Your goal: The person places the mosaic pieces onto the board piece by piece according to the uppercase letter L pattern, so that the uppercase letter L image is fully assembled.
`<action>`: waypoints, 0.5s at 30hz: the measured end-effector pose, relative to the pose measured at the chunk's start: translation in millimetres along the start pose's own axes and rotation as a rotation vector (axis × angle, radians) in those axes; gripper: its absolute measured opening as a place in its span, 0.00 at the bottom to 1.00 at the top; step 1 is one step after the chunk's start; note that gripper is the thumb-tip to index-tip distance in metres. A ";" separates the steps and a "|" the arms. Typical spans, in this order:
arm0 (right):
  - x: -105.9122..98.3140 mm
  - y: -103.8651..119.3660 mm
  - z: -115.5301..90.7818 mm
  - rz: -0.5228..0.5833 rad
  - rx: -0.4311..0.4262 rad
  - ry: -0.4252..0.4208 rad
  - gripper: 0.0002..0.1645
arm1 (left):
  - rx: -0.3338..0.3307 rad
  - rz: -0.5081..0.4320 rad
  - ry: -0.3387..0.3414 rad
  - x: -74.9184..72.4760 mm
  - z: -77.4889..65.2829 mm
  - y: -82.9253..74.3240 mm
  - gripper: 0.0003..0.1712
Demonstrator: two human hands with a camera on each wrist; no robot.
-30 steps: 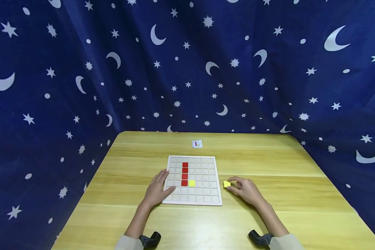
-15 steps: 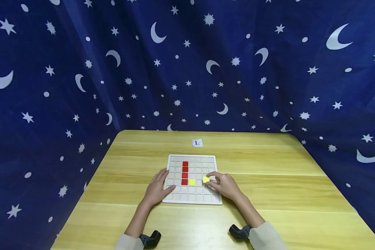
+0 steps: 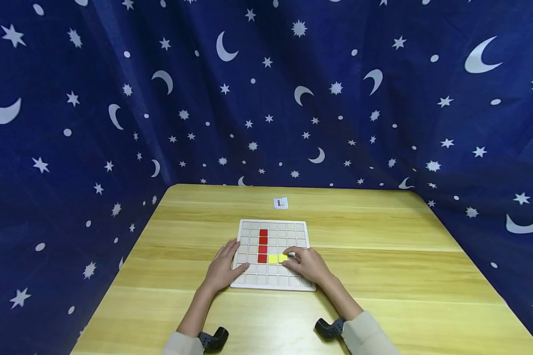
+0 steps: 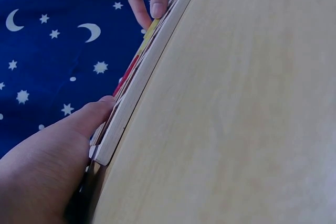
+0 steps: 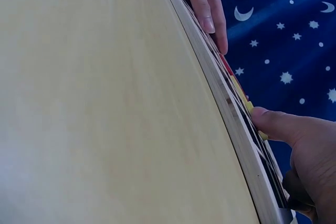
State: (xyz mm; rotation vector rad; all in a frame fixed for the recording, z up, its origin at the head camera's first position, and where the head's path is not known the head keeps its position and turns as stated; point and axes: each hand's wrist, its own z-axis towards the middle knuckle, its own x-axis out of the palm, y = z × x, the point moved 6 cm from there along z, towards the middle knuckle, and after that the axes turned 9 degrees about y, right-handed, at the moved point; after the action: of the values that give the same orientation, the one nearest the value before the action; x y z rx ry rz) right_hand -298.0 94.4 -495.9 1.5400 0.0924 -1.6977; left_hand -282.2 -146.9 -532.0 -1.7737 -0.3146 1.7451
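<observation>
A white gridded board [image 3: 266, 281] lies on the wooden table. Four-sided red tiles [image 3: 263, 241], several of them, form a column in its cells, and a yellow tile [image 3: 273, 259] sits right of the lowest one. Between thumb and fingers my right hand [image 3: 310, 265] pinches a second yellow tile [image 3: 283, 258], level with the first and right beside it. In the right wrist view, the right thumb [image 5: 273, 124] is at the tile, close over the board. My left hand [image 3: 222, 266] rests along the board's left edge, fingers extended and thumb over its near-left cells.
Behind the board lies a small printed card [image 3: 281, 203] with a grid and coloured squares. A dark blue curtain [image 3: 275, 98] with moons and stars hangs around the table [image 3: 382, 222]. Dark devices [image 3: 214, 340] are strapped to both wrists.
My right hand has carried the yellow tile leftward from the table beside the board to the cell next to the first yellow tile. The left hand stays in place.
</observation>
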 end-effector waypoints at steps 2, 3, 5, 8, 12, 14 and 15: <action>-0.3 0.4 -0.5 -0.006 0.003 -0.003 0.15 | 0.000 0.001 0.002 0.1 0.1 -0.2 0.44; -0.5 0.2 -1.1 -0.005 0.005 -0.005 0.15 | 0.002 -0.001 0.002 0.2 0.4 -0.6 0.44; -1.4 -0.1 -2.0 -0.006 0.007 -0.008 0.15 | 0.005 -0.004 0.001 0.2 0.9 -1.3 0.44; -2.0 0.0 -2.9 -0.007 -0.010 -0.016 0.15 | 0.005 -0.007 -0.002 -0.1 0.9 -1.8 0.44; -5.1 0.4 -5.2 0.006 -0.030 -0.026 0.17 | 0.006 -0.011 0.001 0.3 1.2 -1.3 0.44; -9.1 -1.5 -7.0 0.018 -0.016 -0.033 0.17 | 0.006 -0.028 0.006 0.5 1.3 -0.3 0.44; -12.3 -2.8 -8.1 0.029 -0.002 -0.034 0.17 | 0.005 -0.049 0.006 0.0 1.3 0.4 0.44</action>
State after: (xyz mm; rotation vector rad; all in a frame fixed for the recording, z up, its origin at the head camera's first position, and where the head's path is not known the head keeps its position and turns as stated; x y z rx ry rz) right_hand -294.3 106.9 -488.6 1.5036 0.0535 -1.7001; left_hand -283.6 -146.9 -532.1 -1.7534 -0.3480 1.7041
